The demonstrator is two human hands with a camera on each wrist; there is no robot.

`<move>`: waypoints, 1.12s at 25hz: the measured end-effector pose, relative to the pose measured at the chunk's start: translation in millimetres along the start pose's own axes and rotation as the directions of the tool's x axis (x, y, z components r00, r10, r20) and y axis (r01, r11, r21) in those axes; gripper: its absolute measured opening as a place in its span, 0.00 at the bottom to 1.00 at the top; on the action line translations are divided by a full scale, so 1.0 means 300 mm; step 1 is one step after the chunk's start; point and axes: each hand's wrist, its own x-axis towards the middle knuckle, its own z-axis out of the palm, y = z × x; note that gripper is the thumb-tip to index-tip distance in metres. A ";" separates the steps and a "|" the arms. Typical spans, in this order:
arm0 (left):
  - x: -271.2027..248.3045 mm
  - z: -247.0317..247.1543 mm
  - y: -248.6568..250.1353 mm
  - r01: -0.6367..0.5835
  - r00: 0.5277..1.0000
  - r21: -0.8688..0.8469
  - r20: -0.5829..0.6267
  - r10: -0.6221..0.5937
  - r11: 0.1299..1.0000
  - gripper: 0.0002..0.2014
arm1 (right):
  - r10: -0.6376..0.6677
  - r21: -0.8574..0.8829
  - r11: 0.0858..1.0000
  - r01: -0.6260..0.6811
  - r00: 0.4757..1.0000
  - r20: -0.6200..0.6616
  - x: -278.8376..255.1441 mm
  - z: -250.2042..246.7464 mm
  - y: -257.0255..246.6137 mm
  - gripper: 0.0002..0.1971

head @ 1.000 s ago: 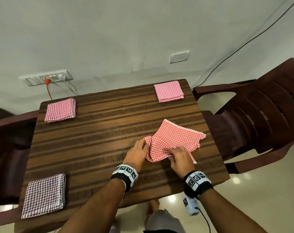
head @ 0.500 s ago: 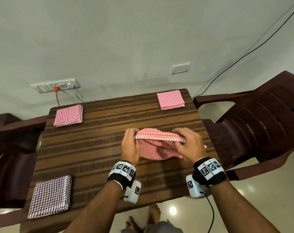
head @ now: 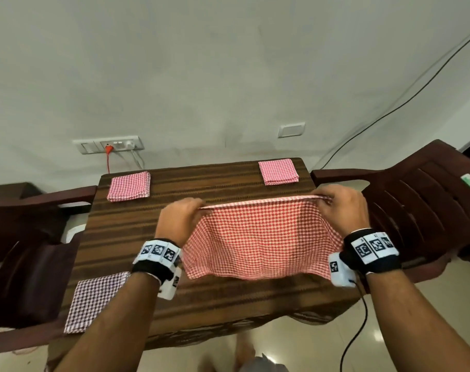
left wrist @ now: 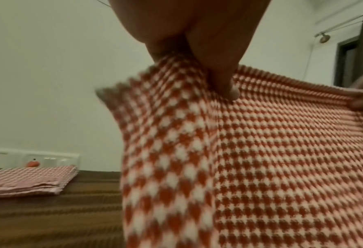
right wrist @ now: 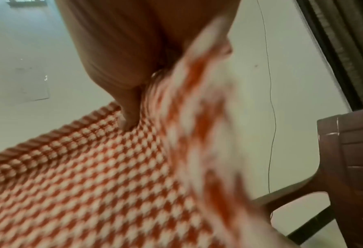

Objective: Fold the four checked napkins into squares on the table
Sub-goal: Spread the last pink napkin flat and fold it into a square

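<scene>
- Wooden table (head: 137, 237): red checked napkin (head: 258, 237) now stretched flat in the air above its near right part; a second ago it lay bunched.
- Left hand (head: 181, 220) and right hand (head: 344, 208) each pinch a top corner.
- Three folded napkins (head: 278, 171) sit at corners; last fold starting.

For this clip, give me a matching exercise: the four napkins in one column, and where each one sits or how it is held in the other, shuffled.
Things:
1. red checked napkin
2. dark checked napkin
3. far-left pink napkin
4. far-right pink napkin

Places or states:
A. folded, far corner beside the maroon chair
B. folded, far corner below the wall sockets
C. unfolded, top corners pinched by left hand and right hand
D. folded, near left corner of the table

Pairs: 1-C, 2-D, 3-B, 4-A
</scene>
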 end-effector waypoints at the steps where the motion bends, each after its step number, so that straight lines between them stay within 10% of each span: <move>1: -0.003 -0.019 -0.029 0.054 0.998 0.025 -0.042 -0.053 0.998 0.08 | 0.015 -0.014 1.000 -0.015 1.000 0.011 0.005 -0.009 0.010 0.06; 11: 0.079 -0.121 -0.147 0.348 0.917 0.104 -0.247 -0.314 0.932 0.07 | 0.192 -0.212 0.955 -0.210 0.976 -0.104 0.125 -0.020 0.079 0.06; 21: 0.133 -0.101 -0.125 0.383 0.824 0.079 -0.479 -0.301 0.920 0.09 | 0.178 0.239 0.966 -0.103 0.931 -0.318 0.247 0.018 0.233 0.12; 28: -0.235 0.104 -0.128 0.413 0.902 0.106 -0.184 -0.390 0.905 0.11 | 0.240 0.266 0.940 -0.214 0.968 -0.069 -0.016 0.198 0.359 0.09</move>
